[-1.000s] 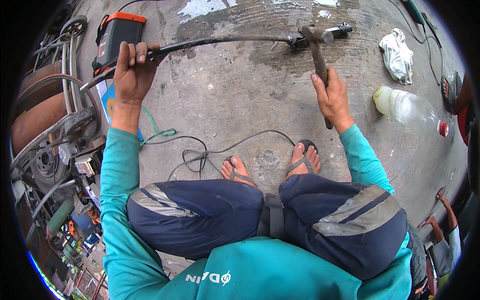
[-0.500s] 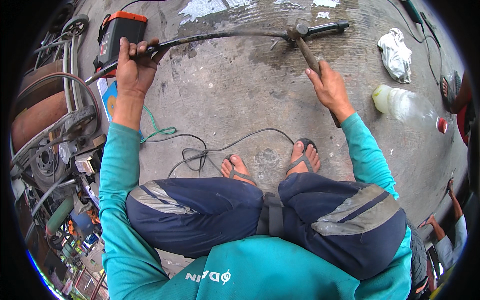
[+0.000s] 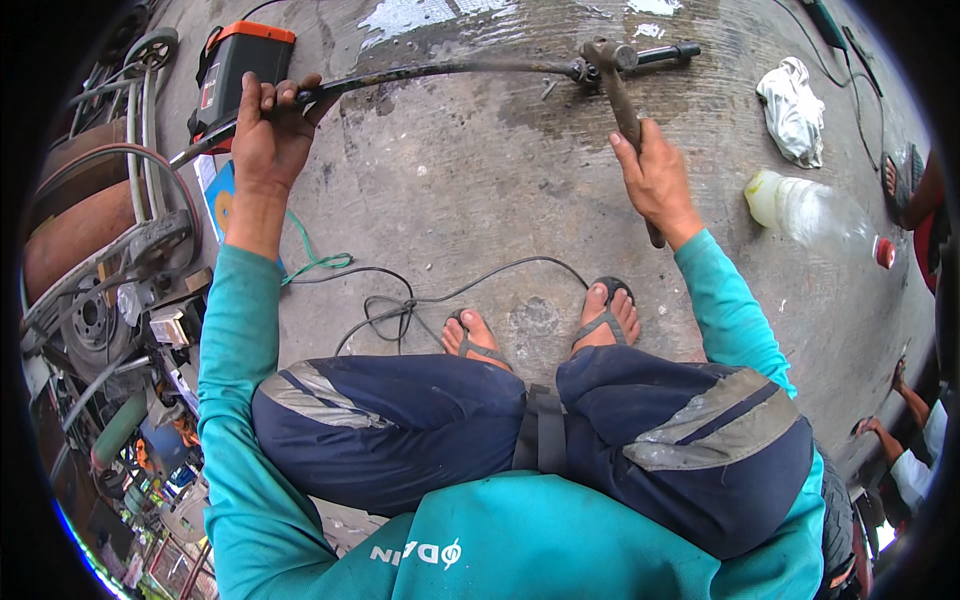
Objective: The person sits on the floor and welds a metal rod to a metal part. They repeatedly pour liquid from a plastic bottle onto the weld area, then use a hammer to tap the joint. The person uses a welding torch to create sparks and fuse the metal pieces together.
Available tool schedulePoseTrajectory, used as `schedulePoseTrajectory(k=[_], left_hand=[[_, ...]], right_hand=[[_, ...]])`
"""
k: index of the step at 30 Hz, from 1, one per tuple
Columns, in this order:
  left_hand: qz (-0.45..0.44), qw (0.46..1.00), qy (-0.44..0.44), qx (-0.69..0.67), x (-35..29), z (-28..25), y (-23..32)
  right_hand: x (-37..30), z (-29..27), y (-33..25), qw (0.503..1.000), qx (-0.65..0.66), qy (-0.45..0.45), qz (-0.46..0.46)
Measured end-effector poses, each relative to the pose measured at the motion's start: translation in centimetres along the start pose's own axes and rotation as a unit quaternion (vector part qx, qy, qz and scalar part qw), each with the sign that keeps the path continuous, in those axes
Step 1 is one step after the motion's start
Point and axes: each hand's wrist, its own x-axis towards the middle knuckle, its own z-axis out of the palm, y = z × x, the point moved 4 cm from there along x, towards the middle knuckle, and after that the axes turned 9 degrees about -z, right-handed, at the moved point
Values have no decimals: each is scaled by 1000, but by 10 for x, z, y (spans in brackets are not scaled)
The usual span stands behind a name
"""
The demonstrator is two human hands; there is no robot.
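Observation:
My left hand [image 3: 272,140] is closed around a long, slightly bent dark metal rod [image 3: 430,71], near its left end. The rod stretches to the right across the concrete, ending in a joint-like fitting [image 3: 583,71] beside a short dark cylindrical piece [image 3: 670,52]. In my right hand [image 3: 660,180] is a hammer [image 3: 627,112], gripped by its worn brown handle. Its head lies over the fitting in the picture and hides part of it; whether they touch I cannot tell.
A black-and-orange box [image 3: 245,75] stands behind my left hand. To the right lie a white cloth [image 3: 793,110] and a plastic bottle [image 3: 815,215] with a red cap. A dark cable [image 3: 480,278] loops near my feet. Metal parts and clutter crowd the left; other people's limbs show at the right.
The hammer's head has shifted slightly right and its handle end slightly left, so it stands more upright in the picture. My left hand and the rod look unmoved. Another person's hands moved at the right.

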Motion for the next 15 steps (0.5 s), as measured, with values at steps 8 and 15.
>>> schedulePoseTrajectory(k=[8,15], left_hand=[[-60,991,117,11,-3,-1,-5],[-44,994,-99,13,3,-33,-3]], right_hand=[[13,-1,21,994,82,-19,68],[0,-7,35,988,106,-36,101]])
